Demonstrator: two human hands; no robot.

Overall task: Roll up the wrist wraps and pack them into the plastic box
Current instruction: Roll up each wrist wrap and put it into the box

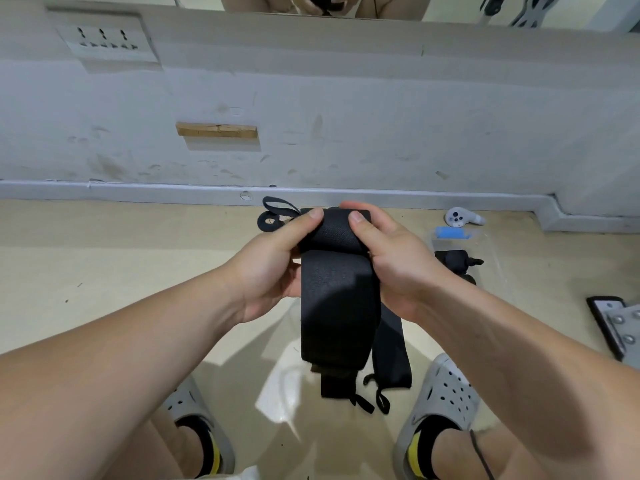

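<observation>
Item 1: wrap (337,299), black, held in the air above the floor (104,258) between the person's knees. Upper end is folded over into the start of a roll; the rest hangs straight down toward the feet, so the long axis runs vertically away from the hands, with the roll's own axis lying left to right across both palms. A thumb loop (275,211) sticks out at the roll's left end.

Item 2: left hand (273,268), closed on the roll's left end, thumb on top.

Item 3: right hand (388,265), closed on the roll's right end, thumb on top. Both hands sit level and equally near; the free length lies below them, so rolling likely proceeds by turning the roll down onto it.

Item 4: second wrap (393,355), black, lying flat on the floor just behind and right of the hanging one, not yet rolled.

Item 5: box (491,258), clear plastic, on the floor to the right, nearer the right hand. Holds 1 dark rolled bundle (453,259) and 1 blue object (450,233).
</observation>
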